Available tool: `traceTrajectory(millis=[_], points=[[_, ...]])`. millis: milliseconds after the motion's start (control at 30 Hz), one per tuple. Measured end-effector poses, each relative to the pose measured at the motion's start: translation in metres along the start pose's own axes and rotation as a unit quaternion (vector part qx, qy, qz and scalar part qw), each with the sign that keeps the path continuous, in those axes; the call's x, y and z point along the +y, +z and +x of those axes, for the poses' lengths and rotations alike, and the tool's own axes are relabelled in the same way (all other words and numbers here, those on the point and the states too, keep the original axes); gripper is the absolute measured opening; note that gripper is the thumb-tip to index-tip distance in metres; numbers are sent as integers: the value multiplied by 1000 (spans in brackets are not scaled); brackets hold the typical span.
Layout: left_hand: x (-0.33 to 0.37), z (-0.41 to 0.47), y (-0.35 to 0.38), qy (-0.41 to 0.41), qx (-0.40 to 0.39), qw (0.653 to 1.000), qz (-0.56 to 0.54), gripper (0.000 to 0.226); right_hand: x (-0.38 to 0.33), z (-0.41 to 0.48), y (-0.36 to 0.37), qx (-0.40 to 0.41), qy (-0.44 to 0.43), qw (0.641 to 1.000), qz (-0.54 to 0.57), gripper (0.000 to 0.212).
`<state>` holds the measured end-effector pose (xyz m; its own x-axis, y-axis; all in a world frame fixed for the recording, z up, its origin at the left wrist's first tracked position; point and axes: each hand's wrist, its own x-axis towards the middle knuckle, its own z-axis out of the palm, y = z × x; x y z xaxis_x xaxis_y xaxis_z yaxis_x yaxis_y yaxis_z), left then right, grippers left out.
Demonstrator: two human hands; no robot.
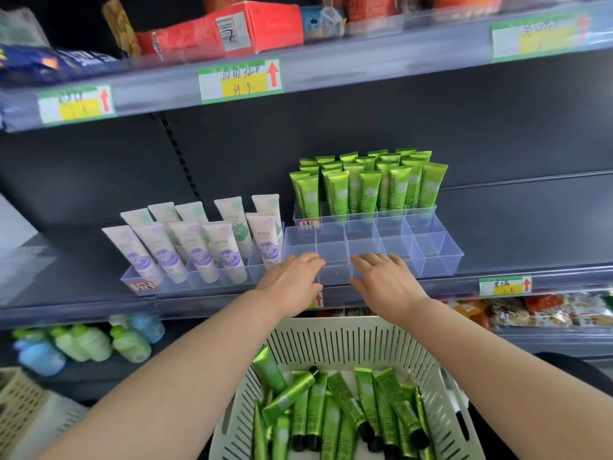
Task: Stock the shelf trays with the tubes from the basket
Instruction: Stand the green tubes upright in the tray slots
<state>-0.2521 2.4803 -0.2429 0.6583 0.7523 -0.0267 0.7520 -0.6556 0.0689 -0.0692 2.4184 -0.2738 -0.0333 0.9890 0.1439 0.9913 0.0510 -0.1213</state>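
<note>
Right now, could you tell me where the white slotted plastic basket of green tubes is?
Head view, bottom centre: the white slotted plastic basket sits below the clear compartment tray, right of the beige crate.

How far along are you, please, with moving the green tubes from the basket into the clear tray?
Done: the back rows of the clear divided tray hold upright green tubes. In hand: no tube; the left hand and right hand rest on the tray's front compartments. Left: the front rows are empty, and many loose green tubes lie in the white basket.
</note>
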Motion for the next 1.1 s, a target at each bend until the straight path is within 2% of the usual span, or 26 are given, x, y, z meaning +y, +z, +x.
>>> traceTrajectory(millis=[200, 300, 400, 500, 600, 800, 1100], points=[[11, -14, 22, 22, 110, 994, -7, 49, -4, -17, 9, 104, -37, 994, -15, 41], [15, -29, 42, 34, 121, 992, -12, 45, -7, -30, 17, 122, -45, 991, -34, 38], [14, -48, 69, 37, 92, 995, -26, 41, -10, -46, 34, 117, -47, 991, -41, 37], [10, -67, 98, 21, 39, 999, -28, 41, -14, -60, 55, 69, -45, 995, -52, 37], [4, -85, 127, -13, -3, 999, -38, 39, -17, -72, 79, -27, -33, 998, -43, 36], [-11, -111, 171, -93, -77, 990, -70, 45, -23, -85, 127, -168, -18, 985, -43, 46], [-11, -105, 190, -167, -121, 974, -97, 48, -51, -75, 183, -304, 28, 952, 6, 35]])
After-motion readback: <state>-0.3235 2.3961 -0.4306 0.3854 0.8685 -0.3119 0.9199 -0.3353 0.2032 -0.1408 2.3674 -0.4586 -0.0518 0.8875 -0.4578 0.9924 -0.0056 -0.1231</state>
